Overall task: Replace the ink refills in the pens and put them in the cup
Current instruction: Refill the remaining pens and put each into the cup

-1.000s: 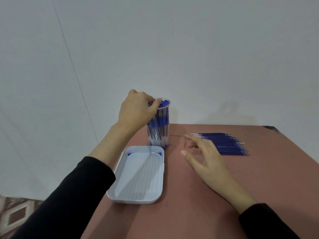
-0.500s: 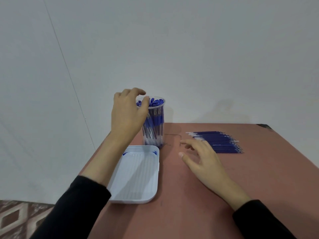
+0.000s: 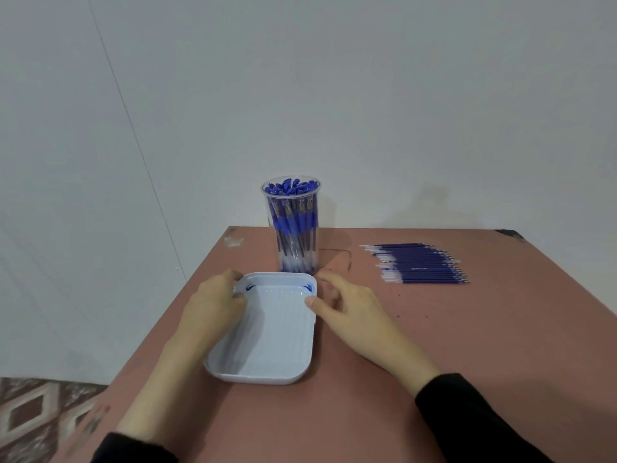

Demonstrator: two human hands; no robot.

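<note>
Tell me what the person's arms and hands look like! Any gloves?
No gloves. The left hand and right hand are bare, no rings or watch showing. The left sleeve and right sleeve are long, plain and black.

A white tray [image 3: 267, 345] with a ribbed floor and small blue marks at its far corners lay near the left edge of a reddish-brown table [image 3: 484, 345]. Behind rose a plain pale wall [image 3: 367, 95]. A diamond-patterned floor [image 3: 33, 412] showed at lower left.
</note>
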